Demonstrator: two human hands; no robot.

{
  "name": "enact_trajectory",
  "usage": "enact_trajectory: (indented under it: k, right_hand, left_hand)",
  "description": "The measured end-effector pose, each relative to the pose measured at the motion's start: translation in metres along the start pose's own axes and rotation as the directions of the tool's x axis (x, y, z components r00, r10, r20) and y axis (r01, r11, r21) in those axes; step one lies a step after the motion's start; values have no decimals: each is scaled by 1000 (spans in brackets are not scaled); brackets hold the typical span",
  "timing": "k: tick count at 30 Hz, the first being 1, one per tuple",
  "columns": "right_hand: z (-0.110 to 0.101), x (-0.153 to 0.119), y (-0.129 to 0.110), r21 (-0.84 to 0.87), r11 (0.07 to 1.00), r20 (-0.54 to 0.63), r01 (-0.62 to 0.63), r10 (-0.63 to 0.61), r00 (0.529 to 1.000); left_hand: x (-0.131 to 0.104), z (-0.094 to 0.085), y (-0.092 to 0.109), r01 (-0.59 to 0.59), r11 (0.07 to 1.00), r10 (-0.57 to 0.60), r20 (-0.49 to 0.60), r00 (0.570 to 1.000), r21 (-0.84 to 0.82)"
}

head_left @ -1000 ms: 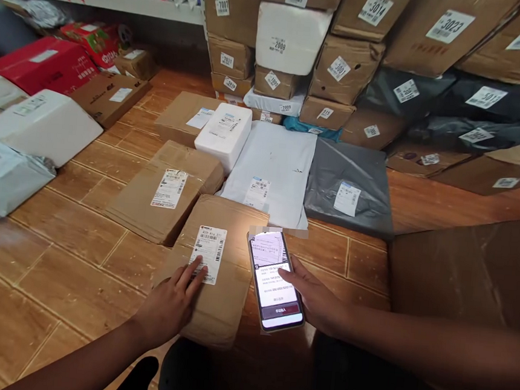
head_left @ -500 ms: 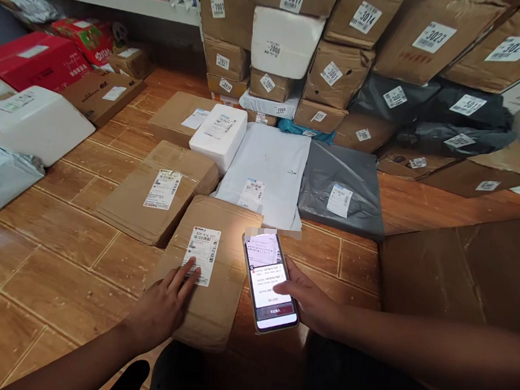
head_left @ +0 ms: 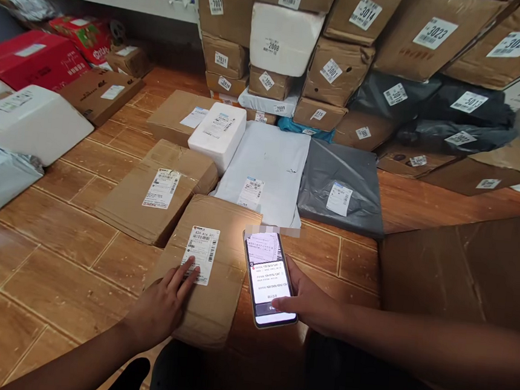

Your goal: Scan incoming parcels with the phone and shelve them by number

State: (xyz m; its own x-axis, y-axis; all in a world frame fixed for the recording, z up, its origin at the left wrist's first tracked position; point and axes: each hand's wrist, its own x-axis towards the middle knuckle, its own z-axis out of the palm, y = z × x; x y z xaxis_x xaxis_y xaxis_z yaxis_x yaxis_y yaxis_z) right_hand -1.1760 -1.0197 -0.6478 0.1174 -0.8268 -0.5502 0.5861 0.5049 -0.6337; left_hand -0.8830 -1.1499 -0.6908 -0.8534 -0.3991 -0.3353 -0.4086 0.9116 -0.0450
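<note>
A brown cardboard box (head_left: 213,312) lies flat on the wooden floor in front of me. My left hand (head_left: 159,304) rests on it, fingers apart, two fingertips touching the lower part of its white label (head_left: 201,244). To the right, my right hand (head_left: 308,296) grips a lit phone (head_left: 268,281), with the thumb over the lower part of the screen. The phone is tilted beside the box's right edge. Beyond the box lie a white bag parcel (head_left: 268,153), a dark grey parcel (head_left: 340,184) and another brown box (head_left: 149,209).
Numbered boxes (head_left: 329,73) and dark bags are stacked at the back. A white foam box (head_left: 217,136) sits behind the brown boxes. At the left are a red box (head_left: 30,65) and a white box (head_left: 34,123). A large cardboard surface (head_left: 463,267) stands at the right.
My right thumb has moved down the phone screen to the dark bar near its bottom. My left hand stays on the box's label.
</note>
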Motion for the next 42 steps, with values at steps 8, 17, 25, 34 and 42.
enact_trajectory:
  k: [8,17,25,34,42]
  right_hand:
    - [-2,1,1,-100,992,25,71,-69,997]
    - [4,0,-1,-47,999,-38,-13,11,999]
    - [4,2,2,-228,969,27,99,-96,995]
    - [14,2,4,-303,948,115,97,-65,991]
    - [31,-11,42,-247,967,244,-65,127,962]
  left_hand:
    - [1,-2,2,4,1000,-4,23,1000,-4]
    - [1,-5,2,18,1000,-16,90,996,-19]
    - [3,-8,2,37,998,-31,142,989,-44]
    - [0,-17,16,51,994,-39,126,991,-95]
    - [-21,4,36,-271,926,268,-48,962,-263]
